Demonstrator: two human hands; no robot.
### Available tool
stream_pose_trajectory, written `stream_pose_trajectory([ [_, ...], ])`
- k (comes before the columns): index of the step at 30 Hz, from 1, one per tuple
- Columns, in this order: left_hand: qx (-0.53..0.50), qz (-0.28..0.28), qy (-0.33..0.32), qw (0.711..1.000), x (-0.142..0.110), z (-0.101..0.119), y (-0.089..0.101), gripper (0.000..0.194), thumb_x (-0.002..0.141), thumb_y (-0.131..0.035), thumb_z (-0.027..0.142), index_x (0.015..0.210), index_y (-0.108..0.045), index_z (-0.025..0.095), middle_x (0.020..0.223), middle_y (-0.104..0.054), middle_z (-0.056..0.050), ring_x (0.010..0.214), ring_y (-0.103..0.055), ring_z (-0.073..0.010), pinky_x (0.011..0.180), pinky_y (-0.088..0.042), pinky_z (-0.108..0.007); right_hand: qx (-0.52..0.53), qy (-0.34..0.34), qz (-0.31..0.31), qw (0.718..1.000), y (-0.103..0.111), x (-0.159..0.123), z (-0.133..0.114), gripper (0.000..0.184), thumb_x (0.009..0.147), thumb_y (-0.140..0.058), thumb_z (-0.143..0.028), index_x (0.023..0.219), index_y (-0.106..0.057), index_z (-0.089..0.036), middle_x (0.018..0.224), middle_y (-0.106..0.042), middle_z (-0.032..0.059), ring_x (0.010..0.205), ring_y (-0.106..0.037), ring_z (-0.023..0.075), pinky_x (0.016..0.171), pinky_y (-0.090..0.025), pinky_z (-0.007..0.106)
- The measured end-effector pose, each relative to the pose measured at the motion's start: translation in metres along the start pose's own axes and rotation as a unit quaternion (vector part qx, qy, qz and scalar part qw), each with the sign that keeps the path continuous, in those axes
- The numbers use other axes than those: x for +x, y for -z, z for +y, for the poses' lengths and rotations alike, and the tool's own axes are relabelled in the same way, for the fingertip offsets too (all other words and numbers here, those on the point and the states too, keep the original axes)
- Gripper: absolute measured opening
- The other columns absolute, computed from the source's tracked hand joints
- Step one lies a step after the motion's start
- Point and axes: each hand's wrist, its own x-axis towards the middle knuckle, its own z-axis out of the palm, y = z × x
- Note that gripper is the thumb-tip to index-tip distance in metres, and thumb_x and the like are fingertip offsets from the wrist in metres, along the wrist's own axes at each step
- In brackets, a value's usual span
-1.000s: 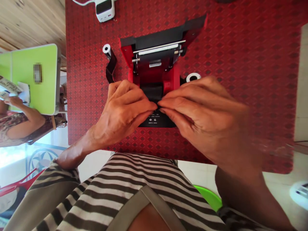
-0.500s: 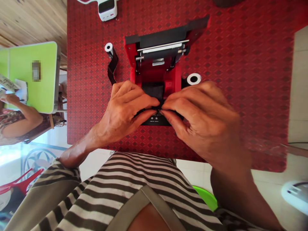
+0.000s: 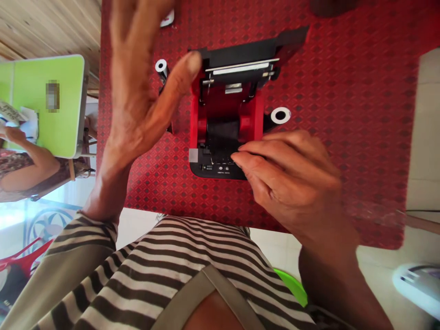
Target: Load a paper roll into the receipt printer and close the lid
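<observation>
A red and black label printer (image 3: 201, 123) stands on the table with its lid (image 3: 240, 52) tilted up. My left hand (image 3: 137, 91) is raised at the lid's left side, its thumb stretched out and fingers apart, holding nothing. The thumb tip overlaps the lid's edge; whether it touches cannot be told. My right hand (image 3: 285, 169) is over the printer's front panel, fingers bent and pressed together near the inner edge. What they pinch, if anything, is hidden. Black film (image 3: 223, 130) lies inside the printer. Small black rolls with white ends, a left roll (image 3: 161, 66) and a right roll (image 3: 280, 115), flank it.
The printer stands on a red patterned table (image 3: 343, 91). A white device (image 3: 167, 19) lies at the back left, partly behind my hand. A dark object (image 3: 332, 5) is at the far edge. Another person's arm (image 3: 30, 156) rests by a green table (image 3: 65, 101).
My left hand has let go at the printer's front and moved up and left, opening beside the lid. My right hand stays at the front panel, which is now more visible.
</observation>
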Motion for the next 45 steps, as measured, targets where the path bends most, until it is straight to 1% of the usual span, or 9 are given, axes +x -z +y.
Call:
stream_pose_trajectory([
  [3,-0.168,-0.083,0.035,0.982,-0.006,0.004,-0.016,0.079,0.129,-0.063,0.084,0.188,-0.066,0.032,0.175,-0.083,-0.011,0.149,-0.088,-0.0354,0.119,-0.076,-0.052,-0.018,0.000,0.003,1.000,0.000,-0.001,-0.002,0.029,0.113,-0.084,0.001,0.128,-0.087,-0.024,0.124,-0.097,0.0085,0.108,-0.087,0.0302,0.088,-0.065,0.050],
  [7,-0.250,-0.023,0.160,0.955,-0.014,0.050,-0.008,0.047,0.134,-0.062,0.069,0.135,-0.093,0.033,0.123,-0.094,-0.008,0.119,-0.090,-0.0332,0.109,-0.071,-0.055,-0.046,0.006,0.039,0.998,-0.002,-0.001,-0.006,0.025,0.114,-0.084,-0.001,0.121,-0.085,-0.025,0.121,-0.095,0.0089,0.105,-0.086,0.0277,0.093,-0.071,0.047],
  [12,-0.209,-0.078,0.093,0.970,-0.036,0.073,0.011,0.032,0.135,-0.066,0.050,0.152,-0.090,0.037,0.151,-0.097,-0.005,0.145,-0.092,-0.0342,0.125,-0.074,-0.058,-0.057,-0.001,0.059,0.997,-0.007,-0.004,-0.015,0.030,0.110,-0.086,0.001,0.126,-0.085,-0.024,0.115,-0.092,0.0070,0.100,-0.082,0.0253,0.091,-0.069,0.044],
  [18,-0.208,-0.082,0.095,0.970,-0.069,0.078,0.001,0.033,0.128,-0.077,0.049,0.156,-0.092,0.040,0.158,-0.095,-0.003,0.152,-0.087,-0.0393,0.132,-0.072,-0.068,-0.038,-0.024,0.036,0.998,-0.007,-0.009,-0.016,0.040,0.110,-0.082,0.002,0.136,-0.089,-0.029,0.115,-0.093,0.0057,0.100,-0.082,0.0269,0.091,-0.070,0.046],
  [23,-0.185,-0.058,0.094,0.977,-0.076,0.087,-0.005,0.036,0.127,-0.077,0.032,0.160,-0.088,0.040,0.160,-0.095,-0.006,0.159,-0.087,-0.0369,0.129,-0.072,-0.063,-0.015,-0.039,-0.003,0.999,0.008,-0.001,-0.016,0.043,0.112,-0.089,-0.007,0.152,-0.087,-0.025,0.117,-0.094,0.0080,0.103,-0.085,0.0296,0.098,-0.072,0.047],
  [29,-0.163,-0.050,0.062,0.983,-0.086,0.087,-0.009,0.048,0.130,-0.077,0.058,0.169,-0.080,0.032,0.166,-0.089,-0.015,0.163,-0.083,-0.0415,0.129,-0.070,-0.066,-0.030,-0.069,0.014,0.997,0.019,-0.001,-0.009,0.064,0.122,-0.089,-0.033,0.183,-0.072,-0.029,0.140,-0.100,0.0131,0.132,-0.094,0.0378,0.115,-0.070,0.053],
  [37,-0.090,-0.086,0.102,0.987,-0.097,0.105,0.003,0.091,0.108,-0.083,0.102,0.181,-0.071,0.051,0.192,-0.070,-0.015,0.181,-0.065,-0.0502,0.151,-0.050,-0.077,-0.036,-0.086,-0.033,0.995,0.013,-0.024,-0.010,0.072,0.127,-0.081,-0.044,0.195,-0.059,-0.034,0.153,-0.097,0.0150,0.139,-0.092,0.0423,0.115,-0.063,0.060],
  [42,-0.107,-0.100,0.130,0.981,-0.106,0.099,-0.002,0.092,0.105,-0.088,0.100,0.179,-0.076,0.046,0.193,-0.069,-0.017,0.184,-0.060,-0.0569,0.149,-0.050,-0.082,-0.050,-0.084,-0.021,0.995,0.010,-0.030,-0.013,0.074,0.125,-0.084,-0.050,0.192,-0.063,-0.025,0.160,-0.093,0.0197,0.139,-0.092,0.0419,0.118,-0.063,0.057],
  [45,-0.148,-0.064,0.109,0.981,-0.106,0.101,-0.002,0.081,0.115,-0.084,0.091,0.179,-0.077,0.042,0.187,-0.071,-0.018,0.174,-0.068,-0.0529,0.142,-0.060,-0.078,-0.009,-0.108,-0.014,0.994,0.006,-0.036,-0.015,0.080,0.122,-0.087,-0.042,0.196,-0.059,-0.032,0.163,-0.093,0.0155,0.148,-0.089,0.0424,0.124,-0.066,0.059],
])
